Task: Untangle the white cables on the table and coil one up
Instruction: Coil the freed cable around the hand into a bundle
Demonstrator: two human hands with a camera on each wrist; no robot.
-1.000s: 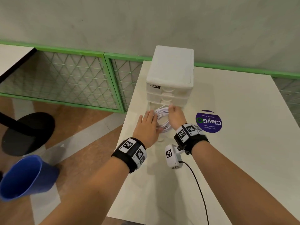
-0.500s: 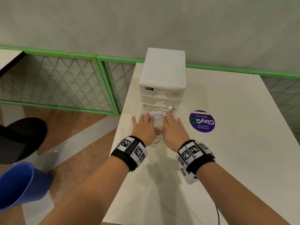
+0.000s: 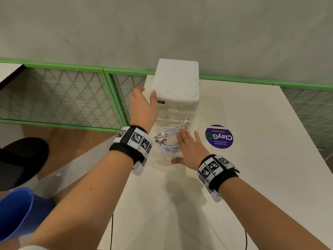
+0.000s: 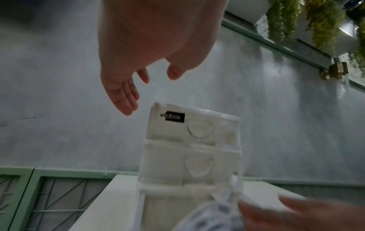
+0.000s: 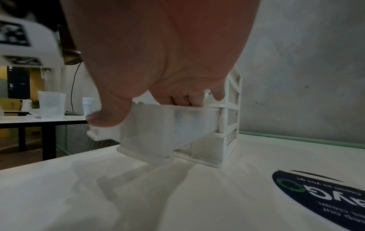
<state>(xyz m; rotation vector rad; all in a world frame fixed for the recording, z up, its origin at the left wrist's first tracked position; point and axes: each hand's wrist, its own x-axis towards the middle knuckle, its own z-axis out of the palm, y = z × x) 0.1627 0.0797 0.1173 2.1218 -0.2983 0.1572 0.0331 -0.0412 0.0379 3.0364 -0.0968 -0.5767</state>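
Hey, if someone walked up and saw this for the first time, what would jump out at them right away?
Probably the coil of white cables lying in the pulled-out bottom drawer of the white drawer unit at the table's far edge. Next, the hands: the right hand lies flat over the drawer, fingers on the coil, while the left hand is raised, open, beside the unit's top. A purple round sticker sits on the table, right of the drawer.

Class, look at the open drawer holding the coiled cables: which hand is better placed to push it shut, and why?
Probably the right hand: it rests on the open drawer beside the coiled cables. The left hand is raised by the drawer unit.
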